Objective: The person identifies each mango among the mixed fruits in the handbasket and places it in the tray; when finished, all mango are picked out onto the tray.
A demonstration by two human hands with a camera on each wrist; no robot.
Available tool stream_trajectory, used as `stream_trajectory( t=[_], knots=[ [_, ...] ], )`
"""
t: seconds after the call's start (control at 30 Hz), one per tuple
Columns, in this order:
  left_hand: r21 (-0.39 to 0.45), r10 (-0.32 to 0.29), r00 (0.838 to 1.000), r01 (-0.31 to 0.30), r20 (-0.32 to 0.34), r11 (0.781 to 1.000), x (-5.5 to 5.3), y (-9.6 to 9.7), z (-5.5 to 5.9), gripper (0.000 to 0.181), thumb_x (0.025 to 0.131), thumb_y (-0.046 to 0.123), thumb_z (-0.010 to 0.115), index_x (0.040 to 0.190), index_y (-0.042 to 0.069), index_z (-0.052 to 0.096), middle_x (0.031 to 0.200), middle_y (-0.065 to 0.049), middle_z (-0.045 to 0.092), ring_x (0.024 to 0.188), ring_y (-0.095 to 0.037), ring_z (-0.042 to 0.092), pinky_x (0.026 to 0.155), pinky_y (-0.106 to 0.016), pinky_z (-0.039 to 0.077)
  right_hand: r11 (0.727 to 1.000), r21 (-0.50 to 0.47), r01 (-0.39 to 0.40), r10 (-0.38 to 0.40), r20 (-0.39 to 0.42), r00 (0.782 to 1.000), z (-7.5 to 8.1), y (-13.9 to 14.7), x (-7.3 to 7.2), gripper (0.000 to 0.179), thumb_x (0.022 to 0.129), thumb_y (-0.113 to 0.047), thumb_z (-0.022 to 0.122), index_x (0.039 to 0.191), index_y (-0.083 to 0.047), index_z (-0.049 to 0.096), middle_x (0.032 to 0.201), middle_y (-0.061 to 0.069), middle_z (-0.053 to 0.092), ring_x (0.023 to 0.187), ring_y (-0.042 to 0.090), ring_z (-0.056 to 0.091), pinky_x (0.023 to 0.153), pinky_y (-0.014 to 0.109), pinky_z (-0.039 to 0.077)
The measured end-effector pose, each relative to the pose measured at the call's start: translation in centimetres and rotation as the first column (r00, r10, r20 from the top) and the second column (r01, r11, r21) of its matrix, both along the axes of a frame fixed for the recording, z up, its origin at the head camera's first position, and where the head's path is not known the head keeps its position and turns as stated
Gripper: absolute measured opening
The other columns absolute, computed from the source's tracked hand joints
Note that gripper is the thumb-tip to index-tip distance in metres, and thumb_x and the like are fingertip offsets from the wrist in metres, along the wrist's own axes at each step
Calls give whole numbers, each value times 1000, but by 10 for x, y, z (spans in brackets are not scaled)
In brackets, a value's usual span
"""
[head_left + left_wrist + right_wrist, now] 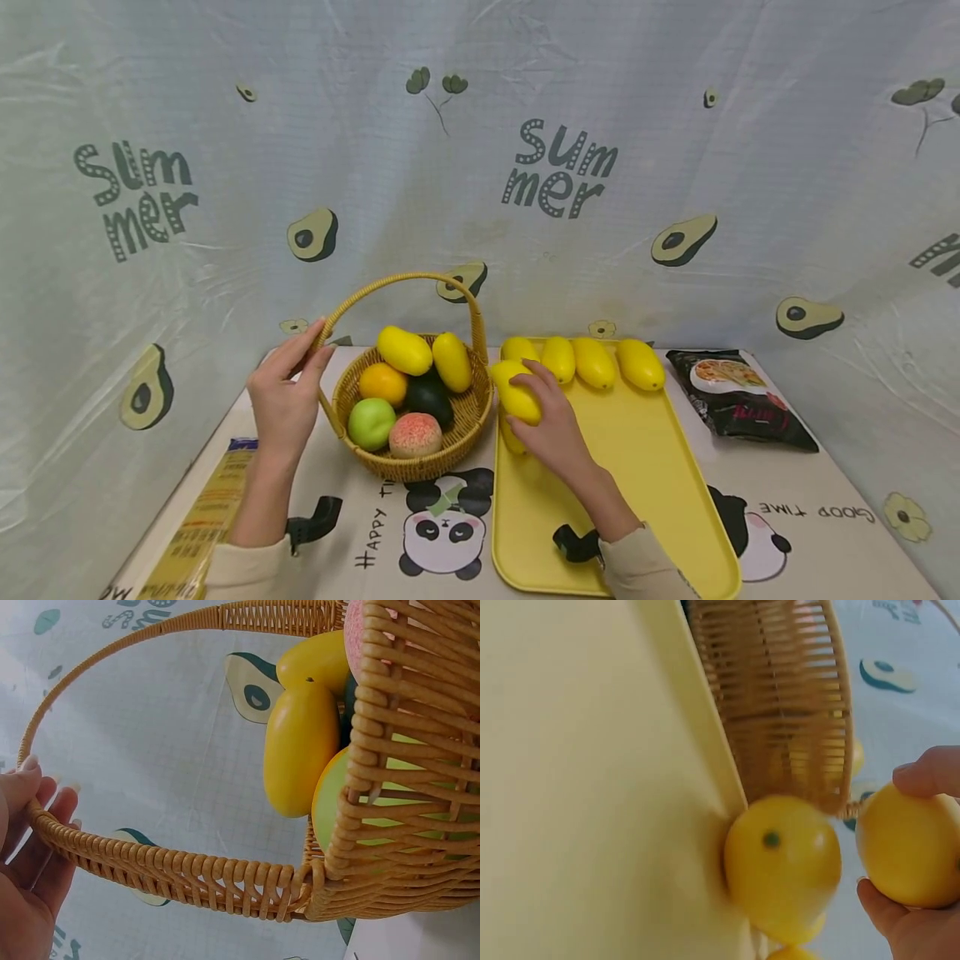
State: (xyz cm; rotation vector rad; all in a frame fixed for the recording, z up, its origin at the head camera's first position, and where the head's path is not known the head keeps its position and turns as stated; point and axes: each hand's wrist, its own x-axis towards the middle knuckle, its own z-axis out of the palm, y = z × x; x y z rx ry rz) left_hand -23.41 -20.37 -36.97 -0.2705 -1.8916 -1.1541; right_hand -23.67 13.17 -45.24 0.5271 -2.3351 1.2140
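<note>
My left hand (288,392) holds the side of the arched handle (405,277) of a wicker basket (442,463), thumb and fingers about it in the left wrist view. Inside lie two yellow mangoes (405,350), an orange (383,384), a dark green avocado (429,400), a green apple (372,424) and a pinkish peach (415,436). Just right of the basket, my right hand (555,433) grips another mango (907,847) between thumb and fingers, over the yellow tray's (622,492) left edge. Below that one, a mango (513,438) lies on the tray, partly hidden.
Several more mangoes (595,364) line the tray's far end. A black food packet (738,400) lies right of the tray, and a long yellow packet (206,517) at the left. A printed curtain (450,208) hangs close behind the basket.
</note>
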Motion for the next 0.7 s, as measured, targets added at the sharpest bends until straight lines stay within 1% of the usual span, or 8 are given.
stream_trajectory(
  t=[0.07,0.23,0.4,0.53,0.7],
  knots=[
    [-1,-6,1000,6,-4,1000,0,0,0,40,89,3,71,125,20,71,111,-16,74,93,9,60,82,-3,49,1000,-5,11,-11,5,1000,-2,7,1,48,75,-5,81,118,-16,63,147,8,49,135,34,49,105,54,47],
    [-5,3,1000,-3,-8,1000,0,0,0,40,89,3,72,125,21,71,111,-15,74,93,11,59,82,-2,49,998,1,60,-60,42,997,-8,24,3,47,76,-6,80,118,-15,62,148,9,47,135,35,47,106,55,45],
    [-2,4,1000,-4,-7,1000,0,1,2,40,88,3,72,124,20,72,110,-16,74,93,11,59,82,-2,48,994,-9,113,-112,81,990,-12,40,8,44,76,-4,78,116,-11,62,148,14,47,135,39,46,105,60,44],
    [5,-1,1000,1,1,1000,1,1,2,40,88,2,72,124,19,72,111,-14,74,94,11,59,82,-1,48,990,23,142,-144,157,977,-18,49,9,45,77,-2,77,118,-9,60,149,17,43,135,41,45,105,60,43],
    [13,-6,1000,6,20,1000,1,1,1,39,89,2,72,125,18,71,113,-13,74,94,10,59,82,-1,47,988,86,127,-145,263,954,-23,53,11,47,81,-5,77,123,-6,55,149,20,39,135,41,43,108,58,42]
  ],
)
